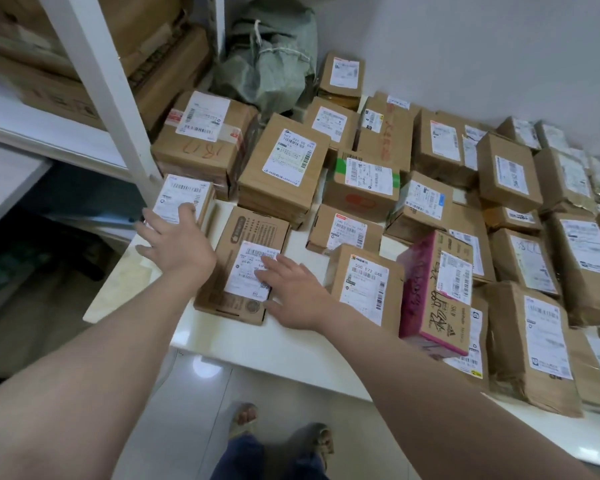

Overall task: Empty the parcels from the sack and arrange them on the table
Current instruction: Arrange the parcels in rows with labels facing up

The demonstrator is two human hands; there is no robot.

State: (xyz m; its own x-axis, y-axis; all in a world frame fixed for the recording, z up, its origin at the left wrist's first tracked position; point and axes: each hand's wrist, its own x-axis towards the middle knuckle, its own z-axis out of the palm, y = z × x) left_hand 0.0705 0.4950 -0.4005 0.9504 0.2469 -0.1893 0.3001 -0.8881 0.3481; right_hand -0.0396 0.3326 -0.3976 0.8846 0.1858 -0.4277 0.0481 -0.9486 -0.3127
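Head view: left hand (177, 244) on small parcel (182, 194), right hand (293, 292) on printed box (248, 233), fingers (274, 263) straight, spread.

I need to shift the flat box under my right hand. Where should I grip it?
Probably by its two long sides, from above: the flat box lies flat on the table, with bare gaps along both sides for thumb and fingers.

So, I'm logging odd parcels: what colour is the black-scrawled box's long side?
Pink; the head view shows the black-scrawled box best.
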